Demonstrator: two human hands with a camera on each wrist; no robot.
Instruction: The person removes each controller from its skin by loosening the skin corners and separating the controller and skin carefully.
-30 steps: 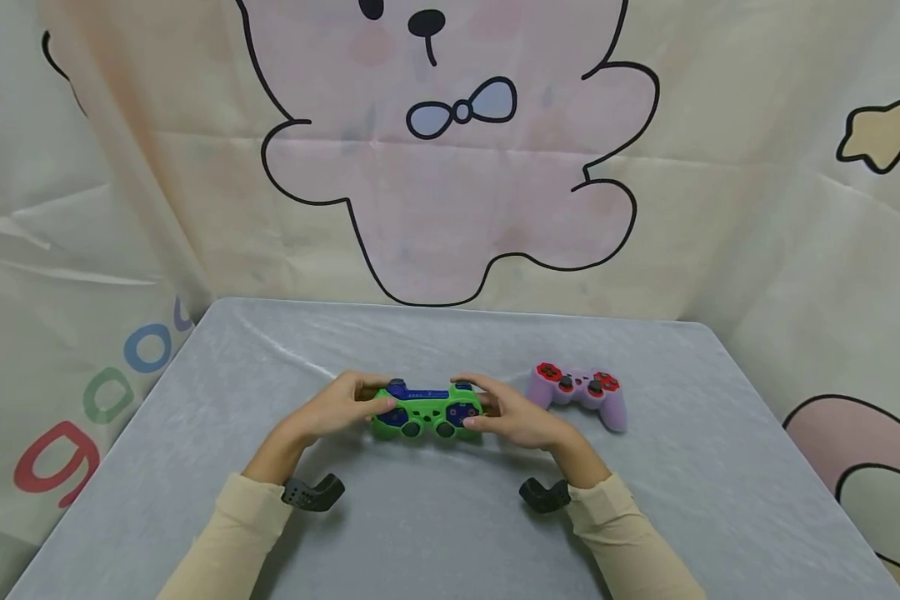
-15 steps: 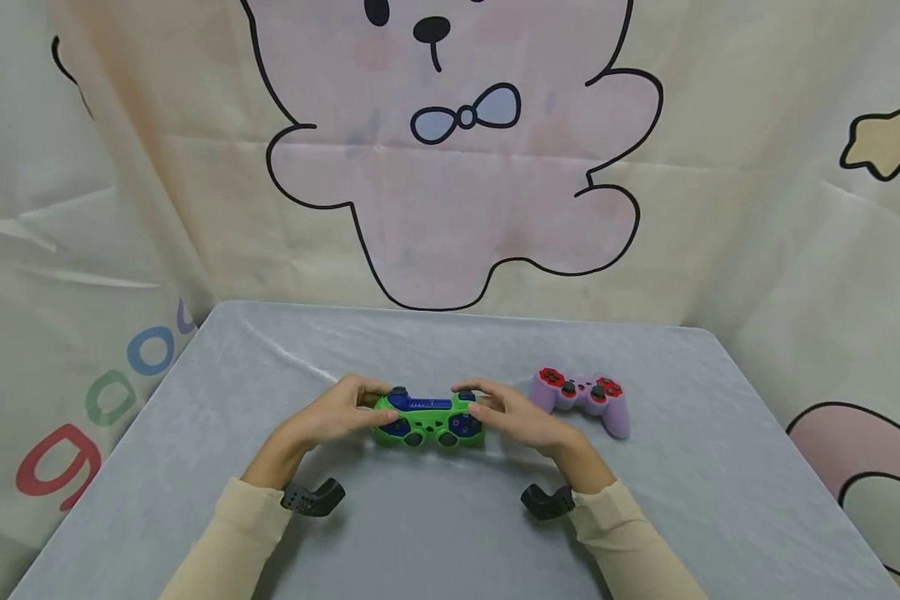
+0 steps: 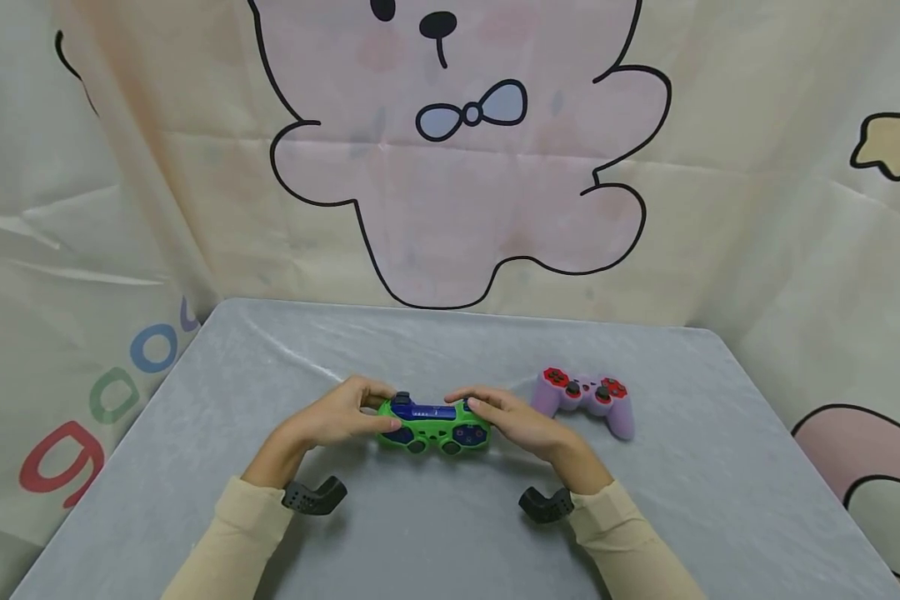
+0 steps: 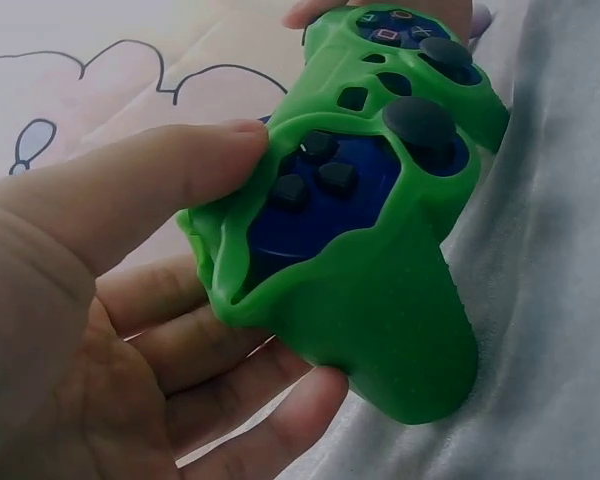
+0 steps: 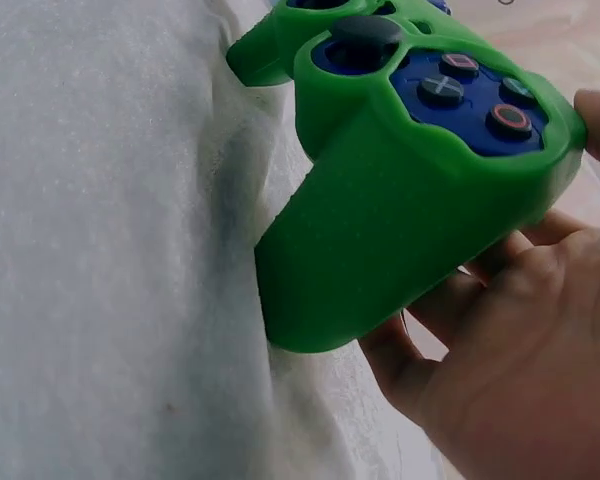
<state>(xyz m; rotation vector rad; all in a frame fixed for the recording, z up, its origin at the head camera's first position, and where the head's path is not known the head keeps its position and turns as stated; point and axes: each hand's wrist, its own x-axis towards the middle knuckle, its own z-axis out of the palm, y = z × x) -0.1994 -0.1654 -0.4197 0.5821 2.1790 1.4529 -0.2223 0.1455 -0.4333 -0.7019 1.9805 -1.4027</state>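
A blue game controller [image 3: 433, 428] in a soft green cover sits low over the table between both hands, its thumbsticks toward the person. The left hand [image 3: 337, 414] grips its left end, thumb on the cover's edge beside the direction buttons and fingers curled underneath; in the left wrist view the cover [image 4: 390, 320] gapes around those buttons. At the other end, the right hand [image 3: 523, 423] holds the upper corner, thumb at the edge and fingers behind. The right wrist view shows the green right handle [image 5: 350, 230] close against the cloth, with the symbol buttons uncovered.
A purple game controller [image 3: 621, 418] with red button areas lies just beyond the right hand. Grey cloth [image 3: 435, 542] covers the table. Behind it hangs a curtain [image 3: 195, 167] printed with a cartoon bear. Each wrist carries a black camera mount [image 3: 315, 497].
The right thumb has moved from the symbol buttons up to the controller's upper right edge. The green controller has tilted slightly, its blue top showing more. The left hand keeps its grip.
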